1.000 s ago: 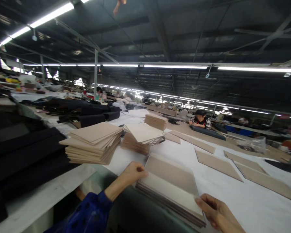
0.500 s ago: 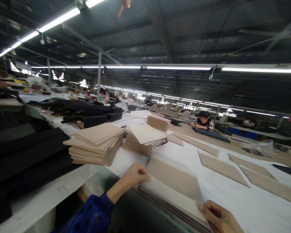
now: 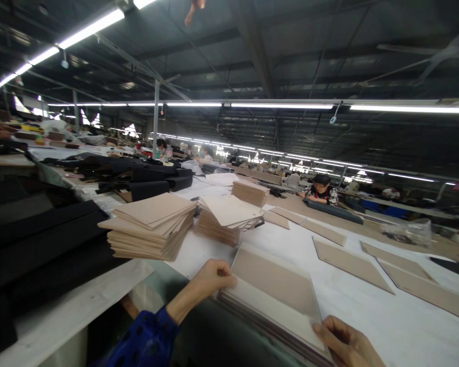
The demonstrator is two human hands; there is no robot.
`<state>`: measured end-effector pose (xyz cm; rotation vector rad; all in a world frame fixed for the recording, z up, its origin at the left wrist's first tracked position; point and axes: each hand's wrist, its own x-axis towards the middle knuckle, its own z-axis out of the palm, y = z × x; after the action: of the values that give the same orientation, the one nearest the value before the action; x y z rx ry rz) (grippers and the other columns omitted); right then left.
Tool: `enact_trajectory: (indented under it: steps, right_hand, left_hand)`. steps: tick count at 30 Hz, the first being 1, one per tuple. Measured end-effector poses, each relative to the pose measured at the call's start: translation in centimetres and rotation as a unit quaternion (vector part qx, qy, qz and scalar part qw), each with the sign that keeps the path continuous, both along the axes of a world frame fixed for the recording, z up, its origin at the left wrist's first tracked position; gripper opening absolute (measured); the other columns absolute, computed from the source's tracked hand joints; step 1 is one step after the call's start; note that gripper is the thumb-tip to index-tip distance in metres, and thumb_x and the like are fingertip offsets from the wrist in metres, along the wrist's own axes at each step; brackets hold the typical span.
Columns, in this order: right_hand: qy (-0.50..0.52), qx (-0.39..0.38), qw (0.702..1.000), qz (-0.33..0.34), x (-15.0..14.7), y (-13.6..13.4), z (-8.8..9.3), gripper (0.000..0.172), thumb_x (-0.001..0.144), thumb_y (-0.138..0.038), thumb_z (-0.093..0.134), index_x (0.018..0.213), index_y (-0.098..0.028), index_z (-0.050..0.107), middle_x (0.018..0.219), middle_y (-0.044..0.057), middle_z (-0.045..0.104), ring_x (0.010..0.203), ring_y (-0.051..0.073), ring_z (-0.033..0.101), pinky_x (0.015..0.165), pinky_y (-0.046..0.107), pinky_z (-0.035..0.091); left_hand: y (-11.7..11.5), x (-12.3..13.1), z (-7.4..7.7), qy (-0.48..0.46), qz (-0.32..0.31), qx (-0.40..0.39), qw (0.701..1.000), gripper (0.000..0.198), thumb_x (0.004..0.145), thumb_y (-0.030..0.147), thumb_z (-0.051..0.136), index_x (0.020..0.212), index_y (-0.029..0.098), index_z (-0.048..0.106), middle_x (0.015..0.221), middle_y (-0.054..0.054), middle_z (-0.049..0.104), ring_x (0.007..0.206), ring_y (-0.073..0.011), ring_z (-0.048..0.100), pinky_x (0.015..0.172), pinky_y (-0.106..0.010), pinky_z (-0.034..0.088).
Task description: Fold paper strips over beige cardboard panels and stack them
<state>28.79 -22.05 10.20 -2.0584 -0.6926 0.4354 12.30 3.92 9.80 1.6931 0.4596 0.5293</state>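
A stack of beige cardboard sheets lies at the near edge of the white table. My left hand is closed on the stack's left corner, fingers curled over the edge. My right hand grips the stack's near right corner, thumb on top of the uppermost sheet. A blue dotted sleeve covers my left forearm.
Two taller piles of cardboard sheets stand beyond the stack, a third farther back. Single sheets lie spread on the table to the right. Black material is heaped at left. A seated person works at the far side.
The view shifted slightly since a second ago. Both hands stay on the stack's corners; my right hand slid a little to the right along the near edge.
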Motion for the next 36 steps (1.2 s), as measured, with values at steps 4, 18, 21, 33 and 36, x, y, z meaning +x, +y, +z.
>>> enact_trajectory:
  steps: [4,18,21,33,36]
  right_hand:
    - [0.025,0.028,0.999,-0.008,-0.6,-0.1,0.6,0.037,0.070,-0.053,0.054,0.055,-0.022,0.042,0.033,-0.010,0.031,0.035,0.005,0.019,0.042,0.026,0.012]
    - [0.044,0.083,0.996,-0.011,-0.8,-0.4,0.6,0.033,0.068,-0.046,0.060,0.056,-0.021,0.043,0.039,-0.010,0.032,0.037,0.005,0.023,0.041,0.024,0.015]
    - [0.041,0.090,0.995,-0.010,-0.6,-0.5,0.4,0.031,0.068,-0.045,0.060,0.056,-0.021,0.044,0.039,-0.010,0.032,0.037,0.005,0.023,0.042,0.024,0.017]
    - [-0.092,0.046,0.995,-0.013,-0.5,-0.5,-0.3,0.033,0.070,-0.049,0.053,0.055,-0.020,0.046,0.052,-0.004,0.043,0.055,0.012,0.041,0.053,0.025,0.031]
    - [-0.087,0.022,0.996,0.009,-0.5,-0.7,0.0,0.032,0.070,-0.049,0.053,0.057,-0.020,0.047,0.053,-0.004,0.043,0.056,0.013,0.041,0.054,0.026,0.031]
  left_hand:
    - [0.0,-0.1,0.0,0.005,-0.014,0.034,0.999,0.024,0.057,0.033,0.068,0.059,0.015,0.053,0.054,0.006,0.046,0.056,-0.0088,0.041,0.055,-0.024,0.028]
    - [0.2,0.3,-0.6,0.019,-0.035,0.065,0.997,0.031,0.061,0.043,0.066,0.059,0.017,0.050,0.054,0.007,0.042,0.056,-0.0093,0.038,0.055,-0.024,0.026]
    - [0.3,0.4,-0.8,0.018,-0.036,0.062,0.997,0.031,0.061,0.043,0.066,0.059,0.017,0.050,0.053,0.007,0.042,0.056,-0.0093,0.038,0.055,-0.023,0.026]
    - [0.1,0.2,-0.4,0.003,-0.021,0.058,0.998,0.032,0.058,0.042,0.070,0.059,0.016,0.051,0.053,0.007,0.043,0.054,-0.0082,0.038,0.054,-0.023,0.027]
    - [0.0,0.1,-0.4,0.001,-0.013,0.058,0.998,0.034,0.058,0.044,0.070,0.058,0.016,0.051,0.052,0.008,0.041,0.053,-0.0082,0.037,0.054,-0.023,0.027]
